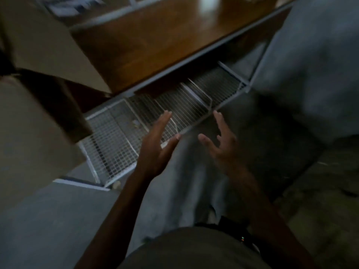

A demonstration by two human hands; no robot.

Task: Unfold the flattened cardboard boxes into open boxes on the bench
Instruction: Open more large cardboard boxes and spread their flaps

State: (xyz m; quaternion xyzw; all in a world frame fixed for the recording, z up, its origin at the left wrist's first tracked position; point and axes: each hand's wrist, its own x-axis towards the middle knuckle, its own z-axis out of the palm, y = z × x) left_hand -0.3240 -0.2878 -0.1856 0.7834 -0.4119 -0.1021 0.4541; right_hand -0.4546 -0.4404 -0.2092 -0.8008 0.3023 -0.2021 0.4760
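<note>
A tan cardboard box (pixel 35 113) fills the left side, overhanging the front edge of the wooden bench (pixel 165 39); its upper flap (pixel 44 41) lies over the bench top. My left hand (pixel 157 146) and my right hand (pixel 221 144) hover side by side below the bench edge, palms facing each other, fingers straight and spread. Neither hand touches the box or holds anything. The frame is dim and blurred.
A white wire-mesh shelf (pixel 120 140) with dividers runs under the bench top, just beyond my fingertips. Grey concrete floor (pixel 320 200) lies to the right. My grey trousers (pixel 186 181) are visible below the hands.
</note>
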